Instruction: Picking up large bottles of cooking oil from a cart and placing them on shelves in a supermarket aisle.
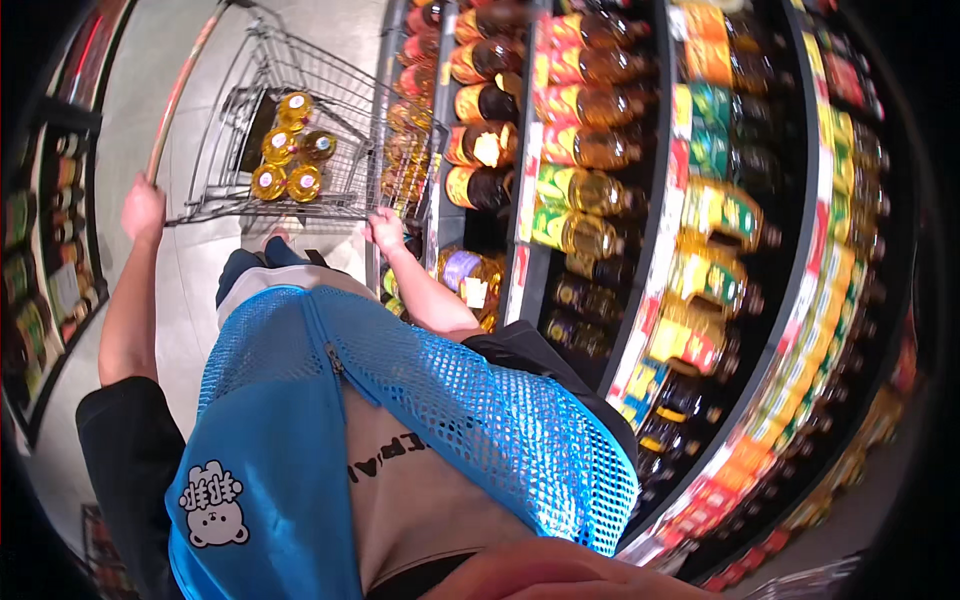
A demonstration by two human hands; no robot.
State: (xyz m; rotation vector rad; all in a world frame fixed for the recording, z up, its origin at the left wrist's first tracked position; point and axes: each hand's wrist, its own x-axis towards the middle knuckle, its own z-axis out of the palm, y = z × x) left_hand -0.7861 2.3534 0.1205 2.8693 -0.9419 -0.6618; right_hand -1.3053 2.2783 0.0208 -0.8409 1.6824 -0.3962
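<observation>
A wire shopping cart (337, 82) stands sideways before me. My left hand (144, 208) is closed around the near end of its long reddish handle bar (182, 86). At the cart's near rim, toward the right end, my right hand (385, 231) grips the wire; its fingertips are partly hidden. Inside the basket, several bottles of golden cooking oil (279, 146) stand upright, grouped close together with their caps facing up. A dark panel (257, 131) is beside them on the handle side.
Along the right run shelves (525, 187) of large oil bottles with price strips. An oil jug with a purple label (463, 271) sits low, close to my right forearm. Another stocked shelf (67, 217) lines the left, beyond the tiled floor (187, 277).
</observation>
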